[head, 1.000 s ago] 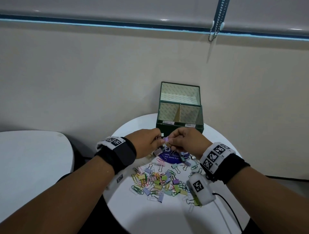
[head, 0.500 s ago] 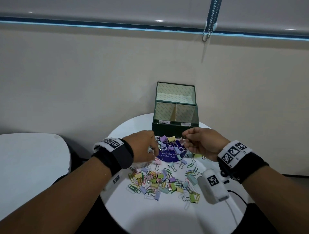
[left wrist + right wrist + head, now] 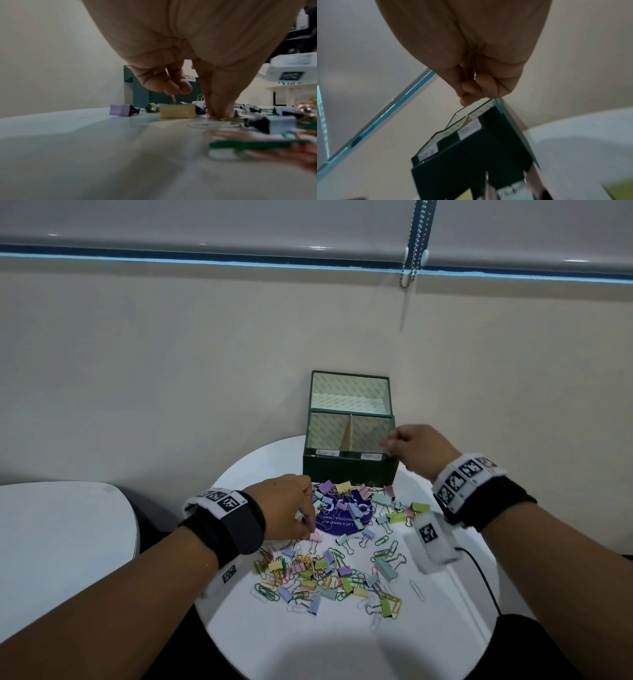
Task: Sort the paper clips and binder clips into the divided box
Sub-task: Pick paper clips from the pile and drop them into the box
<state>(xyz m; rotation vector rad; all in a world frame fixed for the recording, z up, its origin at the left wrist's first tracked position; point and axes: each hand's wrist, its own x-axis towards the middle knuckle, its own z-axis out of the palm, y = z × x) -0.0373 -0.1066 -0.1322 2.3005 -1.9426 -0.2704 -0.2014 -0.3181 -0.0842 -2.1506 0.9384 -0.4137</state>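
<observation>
A dark green divided box (image 3: pixel 349 470) stands open at the back of the round white table (image 3: pixel 308 642). Its two front compartments carry labels. Several pastel binder clips and paper clips (image 3: pixel 329 573) lie scattered in front of it. My left hand (image 3: pixel 308 530) is down on the pile's left edge beside a pink binder clip (image 3: pixel 315 537). Its fingers (image 3: pixel 171 86) are curled round the wire handle of a yellow binder clip (image 3: pixel 177 111). My right hand (image 3: pixel 387 444) hovers over the box's right compartment, its fingers (image 3: pixel 471 88) pinching a small clip that is mostly hidden.
A round purple sticker (image 3: pixel 342 520) lies under the clips nearest the box. A second white table (image 3: pixel 51 542) stands at the left. The wall is close behind the box. A white wrist camera (image 3: pixel 433 539) with a cable hangs under my right wrist.
My hands were together at the pile and have separated. The right hand rose and moved back to over the box. The left hand dropped to the table at the pile's left.
</observation>
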